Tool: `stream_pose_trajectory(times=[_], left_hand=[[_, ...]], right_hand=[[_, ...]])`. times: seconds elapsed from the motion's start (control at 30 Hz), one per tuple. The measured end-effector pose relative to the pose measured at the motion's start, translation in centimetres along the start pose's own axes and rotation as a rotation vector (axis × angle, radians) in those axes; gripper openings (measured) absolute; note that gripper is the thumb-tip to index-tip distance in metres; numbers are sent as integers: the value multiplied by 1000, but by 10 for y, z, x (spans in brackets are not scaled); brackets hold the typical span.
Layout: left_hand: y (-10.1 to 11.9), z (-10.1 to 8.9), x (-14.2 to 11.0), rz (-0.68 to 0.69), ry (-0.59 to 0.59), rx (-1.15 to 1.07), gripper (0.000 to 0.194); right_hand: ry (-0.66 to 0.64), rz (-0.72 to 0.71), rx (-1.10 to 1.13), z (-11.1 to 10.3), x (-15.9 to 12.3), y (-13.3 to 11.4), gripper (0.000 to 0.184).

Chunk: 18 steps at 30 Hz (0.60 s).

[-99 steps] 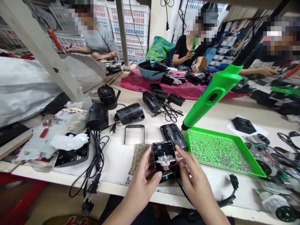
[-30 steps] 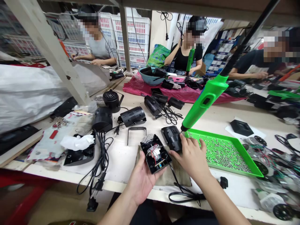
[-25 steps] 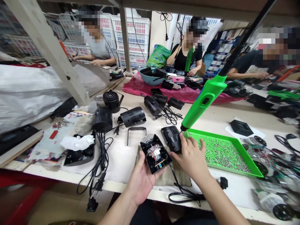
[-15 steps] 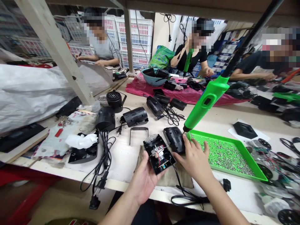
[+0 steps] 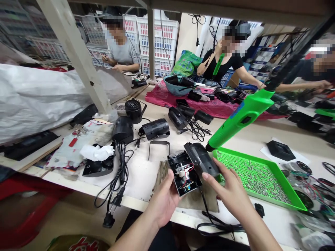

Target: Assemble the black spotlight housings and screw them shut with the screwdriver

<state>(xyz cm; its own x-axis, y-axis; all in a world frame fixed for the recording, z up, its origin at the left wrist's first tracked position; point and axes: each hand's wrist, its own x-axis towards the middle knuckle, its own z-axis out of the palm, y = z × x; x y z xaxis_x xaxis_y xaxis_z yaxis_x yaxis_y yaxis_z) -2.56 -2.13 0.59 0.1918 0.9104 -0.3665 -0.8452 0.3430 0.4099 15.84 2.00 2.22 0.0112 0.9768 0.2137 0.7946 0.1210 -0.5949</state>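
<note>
My left hand (image 5: pixel 164 198) grips an open black housing half (image 5: pixel 180 190) from below and its left side. Inside it sit a small white motor part (image 5: pixel 182 173) and red wires, and a black cord runs out at its lower right. My right hand (image 5: pixel 230 184) holds a black housing cover (image 5: pixel 205 161) by its right end and lower edge, outer side up, close against the right side of the open half. Just behind the cover hangs a green electric screwdriver (image 5: pixel 239 118), its tip hidden by the cover.
To the right lies a green tray (image 5: pixel 274 164) of screws. A bent metal bracket (image 5: pixel 158 143) lies behind the open half. Further back are several black lamp housings (image 5: pixel 156 129) with coiled cords (image 5: pixel 123 167) at left. Co-workers (image 5: pixel 227 66) sit across the table.
My right hand has lifted the housing cover and brought it toward the open half. The screwdriver leans further over to the right. The whole view has shifted slightly.
</note>
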Motion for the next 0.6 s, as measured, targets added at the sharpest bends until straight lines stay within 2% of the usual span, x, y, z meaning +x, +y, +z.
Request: stream_pose_trajectory(times=[0.13, 0.3, 0.47, 0.6], left_hand=[[-2, -3, 1, 27, 4, 1, 36], [-4, -6, 0, 30, -2, -13, 35], [-5, -7, 0, 65, -49, 1, 32], [-5, -7, -1, 89, -60, 8, 29]], right_hand=[[-110, 128, 199, -4, -9, -4, 68], [-175, 247, 345, -7, -14, -8, 77], [-180, 256, 339, -3, -15, -4, 76], [-150, 203, 274, 1, -14, 6, 72]])
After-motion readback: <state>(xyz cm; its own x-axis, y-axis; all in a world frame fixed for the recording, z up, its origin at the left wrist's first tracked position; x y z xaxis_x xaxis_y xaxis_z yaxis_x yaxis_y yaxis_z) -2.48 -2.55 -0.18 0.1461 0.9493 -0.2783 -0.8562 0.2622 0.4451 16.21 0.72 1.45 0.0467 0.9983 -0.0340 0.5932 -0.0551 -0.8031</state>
